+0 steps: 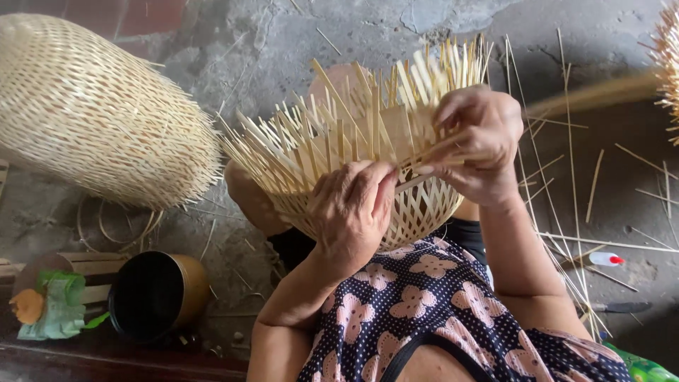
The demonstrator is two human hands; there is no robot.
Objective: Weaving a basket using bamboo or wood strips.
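Nearest the lens, a navy top patterned with pink flowers fills the lower middle, and both bare forearms rise from it. Just above, held over the lap, sits the half-woven bamboo basket, its rounded lattice bottom turned toward the person and its loose strip ends fanning upward and to the left. The left hand lies curled against the woven wall, its fingers pressing on the lattice just below the loose ends. The right hand is closed in a pinch on one flat bamboo strip that slants down across the rim. Scattered bamboo slivers lie on the grey concrete floor to the right, with a small white bottle with a red cap among them. To the left, a large finished woven basket lies on its side. Below it stand a dark round pot and a green cloth bundle on a wooden frame.
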